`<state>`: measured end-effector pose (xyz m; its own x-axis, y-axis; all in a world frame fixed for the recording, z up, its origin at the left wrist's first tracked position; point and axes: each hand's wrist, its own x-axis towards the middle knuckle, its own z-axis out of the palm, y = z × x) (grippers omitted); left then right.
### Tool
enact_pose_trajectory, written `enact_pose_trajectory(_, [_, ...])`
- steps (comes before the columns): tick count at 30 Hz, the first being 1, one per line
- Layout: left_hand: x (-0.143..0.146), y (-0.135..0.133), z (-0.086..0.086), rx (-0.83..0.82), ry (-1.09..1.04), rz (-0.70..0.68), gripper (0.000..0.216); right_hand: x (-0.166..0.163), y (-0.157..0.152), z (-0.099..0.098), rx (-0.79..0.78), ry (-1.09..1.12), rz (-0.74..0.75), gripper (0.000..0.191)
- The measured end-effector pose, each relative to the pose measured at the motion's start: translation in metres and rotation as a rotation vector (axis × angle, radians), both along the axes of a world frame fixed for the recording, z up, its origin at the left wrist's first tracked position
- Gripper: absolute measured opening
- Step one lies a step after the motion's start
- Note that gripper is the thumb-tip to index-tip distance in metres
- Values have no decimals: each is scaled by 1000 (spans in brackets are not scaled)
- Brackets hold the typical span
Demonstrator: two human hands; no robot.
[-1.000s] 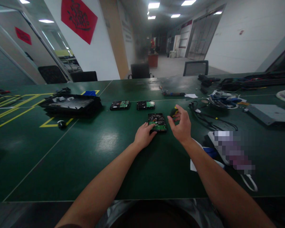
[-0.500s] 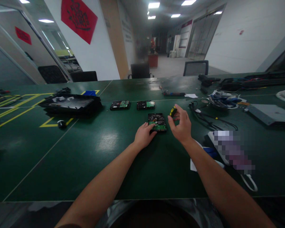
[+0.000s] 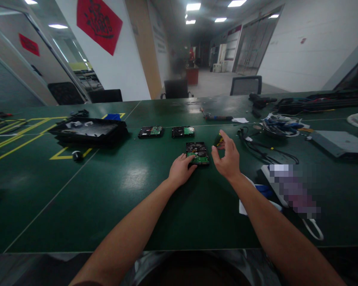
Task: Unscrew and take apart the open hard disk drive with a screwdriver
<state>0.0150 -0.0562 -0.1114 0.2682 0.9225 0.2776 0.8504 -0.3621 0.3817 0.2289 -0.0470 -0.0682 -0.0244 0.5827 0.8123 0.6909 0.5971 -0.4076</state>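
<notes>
A hard drive point(image 3: 200, 150) lies on the green table with its green circuit board facing up. My left hand point(image 3: 180, 169) steadies it at the left and near edges, fingers over the board and thumb by the near side. Just right of the drive, my right hand point(image 3: 228, 157) is raised, thumb and fingers curled around a black-and-yellow screwdriver point(image 3: 218, 140). Its handle is partly covered by the fingers, and I cannot make out the shaft. Two more hard drives, one on the left point(image 3: 150, 132) and one nearer the middle point(image 3: 183, 132), lie farther back.
A black tray-like casing point(image 3: 89, 133) stands at the left, near a small black-and-white round part point(image 3: 77, 155). To the right are black cables point(image 3: 256, 149), a bowl of wires point(image 3: 280, 126) and a grey metal box point(image 3: 341, 143). A power drill point(image 3: 260, 100) lies at the back.
My right hand's fingers have shifted and the screwdriver has turned, so less of its yellow shows. My left hand and the hard drive stay where they were.
</notes>
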Motion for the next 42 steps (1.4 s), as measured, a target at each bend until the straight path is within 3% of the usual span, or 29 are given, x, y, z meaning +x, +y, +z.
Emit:
enact_pose_trajectory(14, [0, 0, 1, -6, 15, -3, 50, -2, 0, 0, -40, 43, 1, 63])
enact_pose_trajectory(42, [0, -1, 1, -7, 16, 1, 50, 1, 2, -2, 23, 49, -44, 58])
